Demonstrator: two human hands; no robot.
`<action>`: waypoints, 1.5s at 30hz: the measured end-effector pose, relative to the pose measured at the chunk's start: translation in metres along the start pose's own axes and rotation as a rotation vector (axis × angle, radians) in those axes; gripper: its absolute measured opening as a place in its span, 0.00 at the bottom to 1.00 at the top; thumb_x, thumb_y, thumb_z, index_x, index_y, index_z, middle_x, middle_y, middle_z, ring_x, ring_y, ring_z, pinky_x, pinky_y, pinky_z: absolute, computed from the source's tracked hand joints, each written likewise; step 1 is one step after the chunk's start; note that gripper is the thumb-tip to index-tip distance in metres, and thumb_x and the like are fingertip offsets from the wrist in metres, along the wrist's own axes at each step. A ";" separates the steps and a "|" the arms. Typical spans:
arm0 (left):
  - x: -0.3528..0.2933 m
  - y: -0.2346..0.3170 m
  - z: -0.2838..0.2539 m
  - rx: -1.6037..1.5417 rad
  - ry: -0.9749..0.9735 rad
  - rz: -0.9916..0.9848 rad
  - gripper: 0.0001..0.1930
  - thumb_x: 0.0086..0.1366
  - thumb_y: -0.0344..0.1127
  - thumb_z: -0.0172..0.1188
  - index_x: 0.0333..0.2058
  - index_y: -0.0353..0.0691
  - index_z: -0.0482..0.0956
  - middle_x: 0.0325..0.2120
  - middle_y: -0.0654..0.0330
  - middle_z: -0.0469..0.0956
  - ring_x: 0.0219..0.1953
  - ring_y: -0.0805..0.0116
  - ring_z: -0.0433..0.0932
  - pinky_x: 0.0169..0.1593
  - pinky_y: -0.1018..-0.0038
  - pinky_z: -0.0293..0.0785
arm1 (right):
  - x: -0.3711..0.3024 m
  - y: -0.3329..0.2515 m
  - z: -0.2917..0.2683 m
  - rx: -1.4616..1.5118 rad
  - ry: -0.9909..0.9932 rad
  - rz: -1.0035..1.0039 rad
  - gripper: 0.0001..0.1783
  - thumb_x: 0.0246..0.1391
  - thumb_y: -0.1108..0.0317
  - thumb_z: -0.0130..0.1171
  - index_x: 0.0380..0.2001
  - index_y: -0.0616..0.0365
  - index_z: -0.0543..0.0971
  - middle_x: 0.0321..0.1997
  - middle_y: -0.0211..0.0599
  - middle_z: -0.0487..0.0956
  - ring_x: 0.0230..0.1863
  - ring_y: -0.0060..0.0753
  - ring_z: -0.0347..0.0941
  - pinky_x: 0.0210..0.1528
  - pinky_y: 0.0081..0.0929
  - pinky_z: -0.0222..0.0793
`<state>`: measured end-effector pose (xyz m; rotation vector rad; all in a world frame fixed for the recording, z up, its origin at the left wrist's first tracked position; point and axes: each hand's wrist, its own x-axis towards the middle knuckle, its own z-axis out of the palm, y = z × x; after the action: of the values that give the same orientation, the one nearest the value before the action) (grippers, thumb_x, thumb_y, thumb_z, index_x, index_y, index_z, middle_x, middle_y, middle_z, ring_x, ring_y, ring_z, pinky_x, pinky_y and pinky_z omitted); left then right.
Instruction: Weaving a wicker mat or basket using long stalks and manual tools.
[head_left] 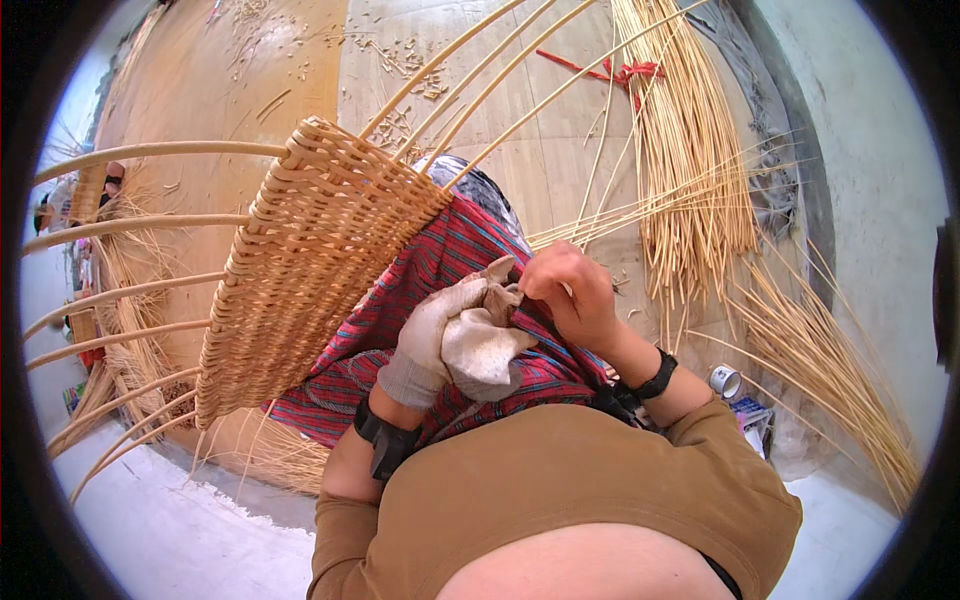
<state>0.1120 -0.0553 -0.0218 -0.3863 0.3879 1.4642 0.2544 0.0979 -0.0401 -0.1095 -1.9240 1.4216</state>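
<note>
My left hand (425, 335) wears a worn grey-white glove and is closed on a limp off-white glove (485, 350), whose grey cuff hangs down over my lap. At its fingertips my bare right hand (573, 292) is curled in a pinch; whatever lies between its fingers is too small to make out. Against my lap, left of both hands, leans a tilted woven wicker piece (300, 270), with long bare stakes (130, 222) sticking out to the left and the far side. Neither hand touches it. A red and blue striped cloth (430, 250) covers my lap.
A large bundle of thin rods (690, 170), tied with a red strip (630, 72), lies at the far right. Loose rods (830, 360) spread nearer on the right, beside a tape roll (724, 381). Scraps (400, 65) litter the wooden floor (210, 90). More canes (135, 280) lie left.
</note>
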 end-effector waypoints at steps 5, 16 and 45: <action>-0.004 0.000 0.005 0.239 0.036 0.191 0.23 0.77 0.32 0.47 0.69 0.36 0.64 0.54 0.51 0.79 0.54 0.60 0.81 0.53 0.45 0.83 | 0.000 -0.002 -0.004 0.341 0.127 0.501 0.04 0.70 0.72 0.58 0.42 0.59 0.79 0.37 0.25 0.81 0.40 0.15 0.75 0.41 0.19 0.72; 0.008 -0.001 -0.004 0.375 0.050 0.264 0.23 0.78 0.34 0.50 0.69 0.41 0.66 0.56 0.51 0.79 0.59 0.59 0.78 0.54 0.48 0.83 | 0.001 0.011 -0.021 0.672 0.205 1.015 0.14 0.69 0.66 0.60 0.52 0.62 0.82 0.41 0.31 0.86 0.37 0.15 0.77 0.36 0.15 0.71; 0.017 -0.012 -0.022 0.306 -0.001 0.248 0.25 0.74 0.25 0.53 0.69 0.42 0.69 0.61 0.52 0.77 0.61 0.62 0.77 0.61 0.62 0.79 | -0.006 0.024 -0.003 0.332 -0.019 0.803 0.14 0.72 0.60 0.55 0.38 0.61 0.79 0.30 0.25 0.78 0.34 0.16 0.72 0.39 0.21 0.71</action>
<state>0.1251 -0.0515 -0.0496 -0.0939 0.6672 1.6140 0.2524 0.1072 -0.0630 -0.7786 -1.6883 2.2377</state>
